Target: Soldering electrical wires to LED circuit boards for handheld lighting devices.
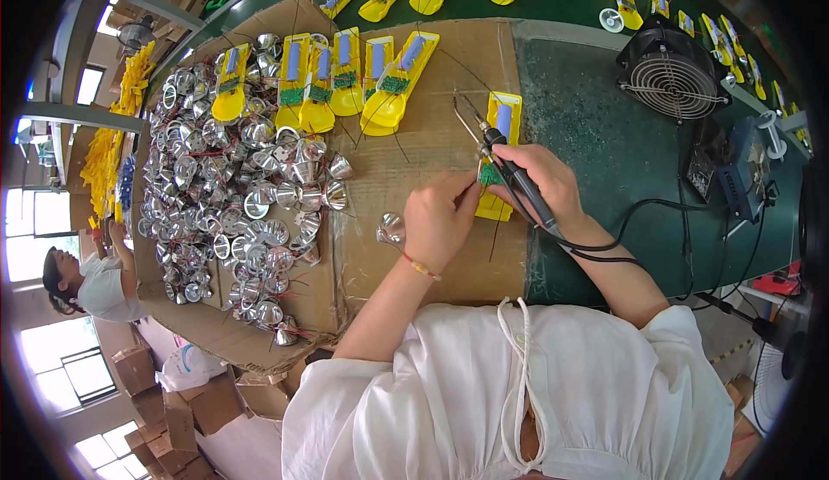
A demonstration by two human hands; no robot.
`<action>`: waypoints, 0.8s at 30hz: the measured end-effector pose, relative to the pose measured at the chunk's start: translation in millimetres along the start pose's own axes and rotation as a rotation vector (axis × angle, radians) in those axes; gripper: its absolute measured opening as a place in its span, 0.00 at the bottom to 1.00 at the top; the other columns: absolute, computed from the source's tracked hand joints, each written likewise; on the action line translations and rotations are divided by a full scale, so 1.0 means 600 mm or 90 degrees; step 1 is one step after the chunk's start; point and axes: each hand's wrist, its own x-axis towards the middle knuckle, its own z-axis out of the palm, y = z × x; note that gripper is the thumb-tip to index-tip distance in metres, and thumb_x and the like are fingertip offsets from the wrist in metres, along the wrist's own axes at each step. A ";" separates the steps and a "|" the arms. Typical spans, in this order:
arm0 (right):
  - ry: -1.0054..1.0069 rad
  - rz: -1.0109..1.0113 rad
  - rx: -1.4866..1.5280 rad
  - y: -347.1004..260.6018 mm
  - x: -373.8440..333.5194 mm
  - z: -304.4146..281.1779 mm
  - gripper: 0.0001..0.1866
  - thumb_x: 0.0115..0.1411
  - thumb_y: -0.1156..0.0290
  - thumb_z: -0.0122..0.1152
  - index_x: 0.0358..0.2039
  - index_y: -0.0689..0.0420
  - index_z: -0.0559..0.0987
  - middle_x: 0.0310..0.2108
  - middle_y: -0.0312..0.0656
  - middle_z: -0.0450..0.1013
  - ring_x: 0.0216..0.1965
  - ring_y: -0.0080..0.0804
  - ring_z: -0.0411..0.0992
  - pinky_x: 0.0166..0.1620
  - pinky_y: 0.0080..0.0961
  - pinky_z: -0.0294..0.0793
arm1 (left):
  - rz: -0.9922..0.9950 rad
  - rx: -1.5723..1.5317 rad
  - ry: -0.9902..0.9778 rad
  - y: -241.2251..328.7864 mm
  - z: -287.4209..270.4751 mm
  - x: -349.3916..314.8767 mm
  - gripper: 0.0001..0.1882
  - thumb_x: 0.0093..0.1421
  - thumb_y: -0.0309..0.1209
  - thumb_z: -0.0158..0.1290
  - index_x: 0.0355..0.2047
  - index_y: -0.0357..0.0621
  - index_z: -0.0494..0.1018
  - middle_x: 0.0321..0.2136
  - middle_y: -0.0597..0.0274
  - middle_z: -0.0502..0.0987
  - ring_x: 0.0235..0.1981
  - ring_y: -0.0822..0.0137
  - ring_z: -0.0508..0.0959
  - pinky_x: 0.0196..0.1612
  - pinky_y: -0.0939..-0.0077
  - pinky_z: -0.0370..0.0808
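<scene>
Clearly, the right hand (549, 188) has its grip closed around the black handle of a soldering iron (524, 185), whose thin metal end points toward 11 o'clock. The handle looks light and stiff; it is best held there, well back from the metal, which may be hot. The left hand (439, 211) has its fingertips bunched at the 9 o'clock edge of a green circuit board (490, 175); whether they pinch anything, I cannot tell. That board sits in a yellow case (494, 209) between the hands, on a cardboard sheet (380, 188) over the green desk (596, 156). The case should be light, stiff and rather slick plastic, safest taken by its side walls. The board and thin wires seem fragile, so fingers should keep to the edges. In the case's 12 o'clock end lies a blue battery (504, 118), probably its heaviest part. A shiny cup (391, 228) lies just beside the left hand, at 8 o'clock; it looks light, smooth and easily smudged, better held by its rim.
</scene>
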 end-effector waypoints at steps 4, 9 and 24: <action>0.001 -0.008 -0.040 -0.007 -0.004 -0.007 0.21 0.44 0.80 0.63 0.41 0.58 0.73 0.32 0.43 0.73 0.32 0.39 0.73 0.35 0.28 0.73 | -0.038 -0.037 0.001 0.010 0.004 -0.001 0.06 0.51 0.27 0.55 0.29 0.42 0.78 0.22 0.54 0.75 0.20 0.58 0.76 0.24 0.72 0.70; 0.049 -0.007 -0.066 -0.007 -0.018 0.005 0.21 0.44 0.81 0.62 0.41 0.58 0.73 0.30 0.43 0.74 0.30 0.39 0.73 0.33 0.29 0.73 | -0.057 -0.053 -0.005 0.009 0.003 0.001 0.06 0.51 0.26 0.55 0.30 0.40 0.77 0.21 0.54 0.75 0.20 0.63 0.76 0.24 0.76 0.70; 0.044 0.044 -0.066 -0.021 -0.020 0.020 0.20 0.46 0.80 0.60 0.43 0.56 0.72 0.31 0.43 0.73 0.32 0.41 0.72 0.34 0.31 0.72 | -0.019 -0.065 -0.060 -0.008 -0.005 0.000 0.06 0.52 0.25 0.53 0.31 0.38 0.77 0.21 0.54 0.74 0.19 0.64 0.75 0.23 0.74 0.69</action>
